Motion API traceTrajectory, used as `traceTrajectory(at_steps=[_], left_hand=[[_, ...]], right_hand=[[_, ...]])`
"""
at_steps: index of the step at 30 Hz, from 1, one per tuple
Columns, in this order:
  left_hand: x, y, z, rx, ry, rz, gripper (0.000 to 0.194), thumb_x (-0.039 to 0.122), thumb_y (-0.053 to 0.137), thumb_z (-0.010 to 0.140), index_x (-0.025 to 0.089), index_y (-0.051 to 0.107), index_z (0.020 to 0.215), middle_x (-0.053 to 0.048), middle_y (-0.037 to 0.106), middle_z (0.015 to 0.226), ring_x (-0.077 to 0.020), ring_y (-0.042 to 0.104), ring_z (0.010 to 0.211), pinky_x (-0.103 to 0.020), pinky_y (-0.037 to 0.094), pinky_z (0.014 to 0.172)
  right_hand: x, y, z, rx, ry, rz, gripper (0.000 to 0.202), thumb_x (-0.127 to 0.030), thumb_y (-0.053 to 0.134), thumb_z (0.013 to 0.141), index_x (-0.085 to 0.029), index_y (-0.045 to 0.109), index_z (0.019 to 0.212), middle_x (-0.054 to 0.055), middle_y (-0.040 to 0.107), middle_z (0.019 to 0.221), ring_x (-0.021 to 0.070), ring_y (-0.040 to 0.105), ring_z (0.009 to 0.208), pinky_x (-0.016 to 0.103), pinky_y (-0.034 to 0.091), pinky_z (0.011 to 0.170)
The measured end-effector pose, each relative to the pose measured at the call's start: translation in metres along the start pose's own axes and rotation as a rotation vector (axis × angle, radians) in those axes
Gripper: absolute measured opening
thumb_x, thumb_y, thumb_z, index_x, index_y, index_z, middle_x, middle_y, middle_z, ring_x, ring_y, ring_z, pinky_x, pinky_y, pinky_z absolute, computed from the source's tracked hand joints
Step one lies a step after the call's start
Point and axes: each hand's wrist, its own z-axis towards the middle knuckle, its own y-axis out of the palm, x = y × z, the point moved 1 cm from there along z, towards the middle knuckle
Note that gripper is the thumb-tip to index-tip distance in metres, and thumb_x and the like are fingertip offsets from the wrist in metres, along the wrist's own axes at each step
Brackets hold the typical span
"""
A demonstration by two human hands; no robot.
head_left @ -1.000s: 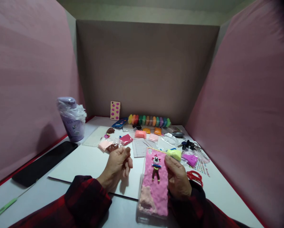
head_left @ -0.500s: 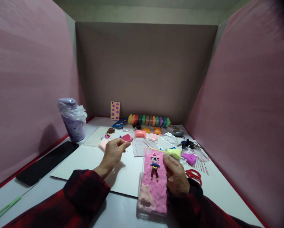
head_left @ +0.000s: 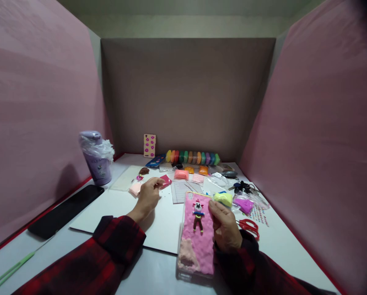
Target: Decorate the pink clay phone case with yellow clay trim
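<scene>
My right hand grips the right edge of a phone case, thumb on its front. The case is tilted up toward me, coated in bumpy pink clay with a beige patch at the lower left. A small clay figure with a white face, blue band and brown legs is on it. My left hand is low over the white board, fingers drawn together beside a dark pink packet. Anything between its fingertips is too small to make out.
A purple tumbler and a black phone-like slab stand at left. Red scissors, yellow clay and purple clay lie at right. A row of coloured clay packs and a patterned case are behind.
My left hand has lowered toward the board beside the dark pink packet. The phone case stays in my right hand, nearly still. The whole view has shifted slightly.
</scene>
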Motion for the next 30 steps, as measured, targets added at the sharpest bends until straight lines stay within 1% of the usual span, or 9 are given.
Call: traceTrajectory(at_steps=[4,6,8,12,16,19,22,26,30], left_hand=[[0.006,-0.008,0.002,0.007,0.002,-0.022,0.013,0.028,0.057,0.074,0.018,0.062,0.081,0.000,0.059,0.065,-0.0114,0.049,0.052,-0.022,0.039,0.050],[0.006,-0.016,0.004,0.031,-0.011,-0.016,0.019,0.036,0.051,0.079,0.019,0.059,0.080,0.002,0.053,0.059,-0.0100,0.044,0.044,-0.022,0.035,0.044],[0.003,-0.022,0.006,0.008,-0.017,0.016,0.020,0.037,0.047,0.081,0.019,0.058,0.078,0.004,0.049,0.054,-0.0097,0.042,0.040,-0.021,0.033,0.042],[-0.010,-0.019,0.002,-0.165,0.007,0.156,0.007,0.019,0.057,0.069,0.018,0.060,0.063,0.002,0.055,0.053,-0.0120,0.049,0.049,-0.022,0.036,0.048],[-0.015,-0.010,-0.002,-0.280,0.056,0.255,0.011,0.012,0.052,0.069,0.017,0.061,0.064,-0.001,0.061,0.063,-0.0136,0.054,0.060,-0.023,0.040,0.057],[-0.009,-0.013,0.001,-0.299,0.089,0.308,0.018,0.011,0.044,0.076,0.016,0.061,0.075,-0.003,0.064,0.074,-0.0139,0.057,0.068,-0.024,0.043,0.062],[-0.002,-0.020,0.004,-0.282,0.106,0.386,0.021,0.010,0.040,0.079,0.016,0.060,0.082,-0.003,0.064,0.077,-0.0141,0.058,0.070,-0.025,0.044,0.065],[-0.004,-0.026,0.001,-0.313,0.142,0.554,0.017,0.008,0.047,0.076,0.017,0.062,0.076,-0.003,0.065,0.075,-0.0162,0.058,0.073,-0.028,0.042,0.069],[-0.006,-0.029,-0.006,-0.345,0.181,0.726,0.019,0.007,0.048,0.074,0.017,0.064,0.070,-0.007,0.063,0.079,-0.0210,0.056,0.081,-0.032,0.038,0.071]], right_hand=[[0.001,0.001,0.000,-0.010,0.030,0.082,0.025,-0.035,0.077,0.064,-0.021,0.058,0.056,-0.003,0.047,0.052,0.0118,0.037,0.050,0.028,0.029,0.049],[0.001,0.001,0.000,-0.017,0.039,0.107,0.026,-0.034,0.077,0.063,-0.021,0.057,0.055,-0.004,0.045,0.051,0.0110,0.036,0.048,0.027,0.029,0.049],[0.001,0.001,0.000,-0.015,0.043,0.114,0.027,-0.035,0.078,0.063,-0.021,0.056,0.055,-0.004,0.045,0.050,0.0108,0.035,0.047,0.027,0.030,0.048],[0.001,0.001,0.001,-0.013,0.060,0.096,0.026,-0.036,0.077,0.062,-0.021,0.057,0.057,-0.003,0.048,0.052,0.0124,0.039,0.049,0.028,0.032,0.049],[0.001,0.002,0.001,0.000,0.054,0.105,0.026,-0.035,0.079,0.060,-0.021,0.057,0.055,-0.003,0.048,0.051,0.0123,0.038,0.049,0.028,0.032,0.048],[0.001,0.001,0.000,0.006,0.052,0.110,0.026,-0.035,0.079,0.058,-0.021,0.057,0.054,-0.003,0.048,0.050,0.0124,0.037,0.047,0.028,0.031,0.047],[0.001,0.000,0.000,0.006,0.061,0.128,0.025,-0.033,0.080,0.058,-0.021,0.058,0.054,-0.003,0.048,0.049,0.0118,0.037,0.046,0.027,0.031,0.047],[0.000,0.001,-0.001,-0.001,0.075,0.128,0.023,-0.034,0.080,0.058,-0.021,0.060,0.056,-0.002,0.050,0.051,0.0120,0.038,0.047,0.027,0.031,0.047],[-0.001,0.002,-0.001,0.002,0.079,0.119,0.025,-0.034,0.080,0.057,-0.021,0.059,0.055,-0.002,0.049,0.050,0.0117,0.037,0.047,0.027,0.030,0.046]])
